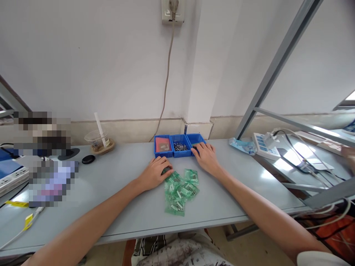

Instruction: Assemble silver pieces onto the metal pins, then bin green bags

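Observation:
My left hand [157, 172] rests on the table at the upper left edge of a pile of green plastic packets [179, 192] with small metal parts inside. Its thumb and fingers curl round the edge of a packet, in shadow between them. Farther back, three small blue bins stand side by side. My right hand [205, 157] lies over the front right of the right bin [196, 137], fingers bent and thumb close to them; what they hold, if anything, is hidden. Dark and shiny metal pieces fill the middle bin [177, 153]. Inside the left bin [162, 155] shows reddish material.
Behind the bins rises a wall with a plugged-in cable [168, 74]. A clear cup [95, 136] with a white stick and a black round object [88, 159] are at left. At right lie a blue packet [242, 146], a power strip [265, 146] and a metal frame [274, 70].

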The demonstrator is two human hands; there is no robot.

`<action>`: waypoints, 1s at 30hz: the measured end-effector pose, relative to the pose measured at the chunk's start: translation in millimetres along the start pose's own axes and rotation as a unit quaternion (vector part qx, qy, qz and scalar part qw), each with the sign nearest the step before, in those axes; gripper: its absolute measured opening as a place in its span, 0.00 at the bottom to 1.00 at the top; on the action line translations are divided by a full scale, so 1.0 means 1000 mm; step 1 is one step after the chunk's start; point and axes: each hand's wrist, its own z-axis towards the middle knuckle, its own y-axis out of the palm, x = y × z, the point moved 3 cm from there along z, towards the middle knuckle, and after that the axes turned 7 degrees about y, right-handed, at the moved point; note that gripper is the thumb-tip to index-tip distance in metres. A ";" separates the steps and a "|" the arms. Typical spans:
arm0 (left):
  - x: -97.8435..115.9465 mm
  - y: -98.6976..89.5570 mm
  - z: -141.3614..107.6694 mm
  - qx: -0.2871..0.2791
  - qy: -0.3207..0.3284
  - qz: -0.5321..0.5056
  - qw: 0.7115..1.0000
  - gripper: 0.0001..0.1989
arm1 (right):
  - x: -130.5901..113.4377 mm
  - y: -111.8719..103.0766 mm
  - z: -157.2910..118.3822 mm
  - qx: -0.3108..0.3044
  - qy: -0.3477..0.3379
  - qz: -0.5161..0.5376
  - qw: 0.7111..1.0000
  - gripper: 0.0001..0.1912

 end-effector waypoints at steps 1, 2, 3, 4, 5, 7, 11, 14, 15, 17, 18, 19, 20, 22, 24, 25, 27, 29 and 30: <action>0.000 0.000 0.000 -0.002 0.000 0.001 1.000 0.15 | 0.001 0.001 0.000 0.002 0.000 0.006 1.000 0.20; 0.000 -0.001 0.000 -0.004 0.001 0.001 1.000 0.16 | 0.001 0.002 0.000 0.007 0.000 0.014 1.000 0.19; 0.000 -0.002 0.000 -0.007 0.003 0.000 1.000 0.16 | 0.001 0.002 -0.001 0.014 0.003 0.023 1.000 0.19; 0.000 -0.003 0.000 -0.010 0.007 -0.003 1.000 0.16 | 0.000 0.000 -0.001 0.024 0.005 0.034 0.999 0.19; 0.001 -0.004 0.000 -0.014 0.013 -0.007 1.000 0.17 | -0.001 -0.002 -0.002 0.035 0.007 0.047 0.998 0.19; 0.003 -0.008 0.000 -0.023 0.027 -0.018 0.999 0.17 | -0.006 -0.008 -0.005 0.048 -0.002 0.083 0.995 0.18; 0.005 -0.013 0.000 -0.034 0.042 -0.025 0.998 0.19 | -0.028 -0.020 -0.017 -0.043 -0.108 0.192 0.975 0.14; 0.004 -0.011 -0.001 -0.032 0.039 -0.021 0.998 0.18 | -0.047 -0.020 -0.030 -0.174 -0.196 0.219 0.940 0.17; 0.003 -0.010 -0.001 -0.032 0.037 -0.020 0.999 0.18 | -0.051 -0.019 -0.033 -0.194 -0.221 0.214 0.931 0.21; 0.001 -0.007 -0.001 -0.030 0.032 -0.019 0.999 0.17 | -0.058 -0.016 -0.038 -0.212 -0.248 0.192 0.925 0.25; 0.000 -0.006 -0.001 -0.029 0.031 -0.020 0.999 0.16 | -0.059 -0.014 -0.038 -0.215 -0.251 0.184 0.926 0.25; -0.001 -0.006 -0.001 -0.028 0.029 -0.020 0.999 0.16 | -0.059 -0.012 -0.038 -0.216 -0.248 0.178 0.927 0.24; -0.002 -0.005 -0.001 -0.027 0.028 -0.020 0.999 0.15 | -0.059 -0.010 -0.037 -0.217 -0.241 0.176 0.929 0.22; -0.002 -0.006 -0.001 -0.025 0.026 -0.018 0.999 0.14 | -0.056 -0.007 -0.035 -0.219 -0.224 0.183 0.932 0.17; -0.001 -0.008 -0.001 -0.024 0.024 -0.018 0.999 0.14 | -0.052 -0.005 -0.033 -0.223 -0.209 0.197 0.932 0.13; -0.001 -0.009 -0.001 -0.025 0.024 -0.018 0.999 0.14 | -0.050 -0.004 -0.032 -0.224 -0.202 0.205 0.931 0.11; 0.000 -0.009 -0.001 -0.026 0.025 -0.019 0.999 0.15 | -0.047 -0.002 -0.031 -0.225 -0.192 0.221 0.929 0.08; 0.000 -0.009 -0.002 -0.025 0.025 -0.017 0.999 0.18 | -0.046 0.000 -0.030 -0.223 -0.188 0.230 0.929 0.07; 0.000 -0.009 -0.002 -0.025 0.024 -0.014 0.999 0.20 | -0.046 0.000 -0.031 -0.221 -0.188 0.230 0.929 0.07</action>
